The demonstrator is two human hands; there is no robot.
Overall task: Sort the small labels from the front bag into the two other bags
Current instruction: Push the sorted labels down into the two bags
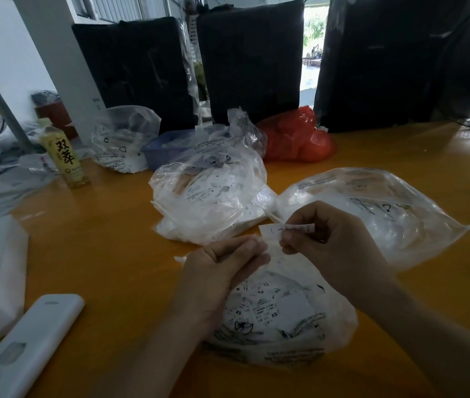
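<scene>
On the yellow desk (107, 254) a clear front bag (282, 317) lies nearest the person, full of small white labels printed with sizes such as XS, L and M. Both hands work just above its far edge. The right hand (331, 239) has its fingers (288, 245) curled and pinching a small label (271, 228) marked with an L, with a second narrow strip (300, 227) sticking out to the right of the same pinch. The left hand (222, 262) lies over the left part of the bag with its fingers bent inward toward the right hand, their tips at the bag's crumpled plastic close to the held label; whether they grip the plastic or another label I cannot tell. Beyond the hands sit the two other bags: the middle bag (208, 199), heaped with white labels, straight ahead, and the right bag (371, 208), flatter and wider, touching it on its right side. Farther back lie another clear bag (121, 139), a blue tray (165, 147) and a red bag (297, 136). A yellow bottle (64, 153) stands at the left, and a white remote (27, 349) lies at the near left corner.
</scene>
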